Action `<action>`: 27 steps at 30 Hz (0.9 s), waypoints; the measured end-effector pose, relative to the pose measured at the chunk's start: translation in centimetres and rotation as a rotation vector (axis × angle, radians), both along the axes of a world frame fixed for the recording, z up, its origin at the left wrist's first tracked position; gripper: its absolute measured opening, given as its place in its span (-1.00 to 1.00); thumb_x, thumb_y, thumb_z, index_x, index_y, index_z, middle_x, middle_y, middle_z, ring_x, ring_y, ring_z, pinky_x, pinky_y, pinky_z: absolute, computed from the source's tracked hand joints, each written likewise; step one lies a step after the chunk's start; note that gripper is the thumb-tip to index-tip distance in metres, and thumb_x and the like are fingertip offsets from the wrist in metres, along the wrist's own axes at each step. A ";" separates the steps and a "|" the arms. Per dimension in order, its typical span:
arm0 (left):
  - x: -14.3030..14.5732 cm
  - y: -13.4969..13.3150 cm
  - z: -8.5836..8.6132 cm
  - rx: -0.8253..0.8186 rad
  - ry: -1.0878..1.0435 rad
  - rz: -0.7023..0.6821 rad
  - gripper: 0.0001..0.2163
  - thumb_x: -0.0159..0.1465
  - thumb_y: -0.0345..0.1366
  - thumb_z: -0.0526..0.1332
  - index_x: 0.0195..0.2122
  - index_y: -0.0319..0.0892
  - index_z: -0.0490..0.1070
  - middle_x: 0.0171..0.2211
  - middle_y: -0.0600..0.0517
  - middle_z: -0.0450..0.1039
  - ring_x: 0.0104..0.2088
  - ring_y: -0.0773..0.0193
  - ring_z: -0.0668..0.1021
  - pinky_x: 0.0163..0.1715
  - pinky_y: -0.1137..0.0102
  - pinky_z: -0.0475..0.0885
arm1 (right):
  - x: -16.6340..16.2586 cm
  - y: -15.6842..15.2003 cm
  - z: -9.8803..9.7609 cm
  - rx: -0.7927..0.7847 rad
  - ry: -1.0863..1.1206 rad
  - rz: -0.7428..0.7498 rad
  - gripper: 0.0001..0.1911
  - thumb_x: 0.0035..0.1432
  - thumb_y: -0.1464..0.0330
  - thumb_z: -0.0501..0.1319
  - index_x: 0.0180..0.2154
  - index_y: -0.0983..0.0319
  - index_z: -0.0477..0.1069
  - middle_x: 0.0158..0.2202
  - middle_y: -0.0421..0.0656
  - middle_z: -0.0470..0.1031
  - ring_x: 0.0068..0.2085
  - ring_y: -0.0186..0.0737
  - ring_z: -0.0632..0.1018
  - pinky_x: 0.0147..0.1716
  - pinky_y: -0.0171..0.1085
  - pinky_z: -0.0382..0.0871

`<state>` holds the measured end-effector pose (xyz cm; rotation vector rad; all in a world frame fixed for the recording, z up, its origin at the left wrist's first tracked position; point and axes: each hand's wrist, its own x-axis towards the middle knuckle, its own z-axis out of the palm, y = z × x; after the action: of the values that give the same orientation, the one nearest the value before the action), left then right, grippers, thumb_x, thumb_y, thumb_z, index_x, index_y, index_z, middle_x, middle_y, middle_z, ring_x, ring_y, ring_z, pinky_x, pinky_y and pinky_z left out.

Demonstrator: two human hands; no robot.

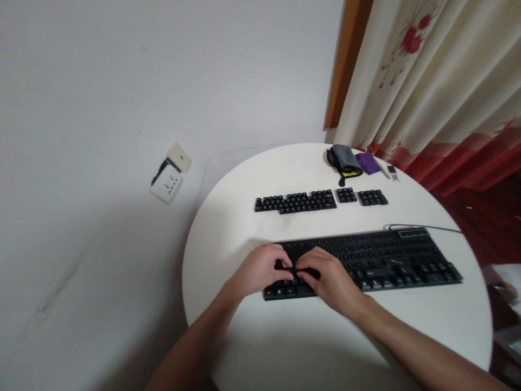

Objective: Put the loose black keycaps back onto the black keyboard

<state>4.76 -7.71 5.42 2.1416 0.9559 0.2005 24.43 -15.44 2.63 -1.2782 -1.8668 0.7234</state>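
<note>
A black full-size keyboard [382,271] lies on the white round table, with keycaps in its lower rows and many bare switch positions in its upper rows. Over its left part, my left hand [264,267] curls with thumb and index finger drawn together. From the other side my right hand [328,274] mirrors it, thumb and index finger pinched. The fingertips of both hands meet at a small black keycap [294,270], gripping it from left and right. My fingers partly cover that keycap and the keys around it.
Behind the keyboard, loose black keycaps stand in a long group [307,202], a small group [346,195] and another group [373,197]. A grey pouch [345,157], purple cloth [368,163] and watch-like item [393,172] lie at the table's [240,184] far edge. A cable [423,226] runs right.
</note>
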 end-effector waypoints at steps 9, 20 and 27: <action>-0.1 0.1 0.1 -0.005 -0.011 -0.032 -0.84 0.08 -0.21 0.42 -0.34 -0.12 0.60 -0.40 0.06 0.51 -0.37 0.29 0.48 -0.37 0.44 0.32 | 0.0 0.1 -0.1 0.043 -0.122 0.063 -0.88 0.20 0.50 0.23 -0.28 0.20 0.53 -0.27 -0.12 0.55 -0.19 -0.18 0.49 -0.18 -0.19 0.40; -0.2 -0.1 0.1 -0.030 -0.047 -0.002 -0.90 0.21 -0.32 0.27 -0.35 -0.12 0.61 -0.43 0.07 0.47 -0.43 0.34 0.44 -0.40 0.45 0.27 | -0.1 0.0 0.3 0.048 -0.107 0.088 -0.84 0.21 0.53 0.20 -0.33 0.22 0.52 -0.30 -0.12 0.54 -0.21 -0.20 0.49 -0.19 -0.22 0.39; -0.1 -0.1 0.3 -0.043 -0.065 0.001 -0.89 0.21 -0.33 0.27 -0.36 -0.13 0.61 -0.45 0.07 0.46 -0.43 0.35 0.44 -0.40 0.46 0.27 | -0.2 0.0 0.0 0.024 -0.016 0.077 -0.84 0.20 0.54 0.20 -0.34 0.21 0.52 -0.28 -0.12 0.55 -0.21 -0.21 0.51 -0.20 -0.23 0.41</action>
<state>4.71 -7.80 5.72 2.0826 0.9163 0.2459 24.20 -15.43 2.66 -1.2063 -1.9407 0.7309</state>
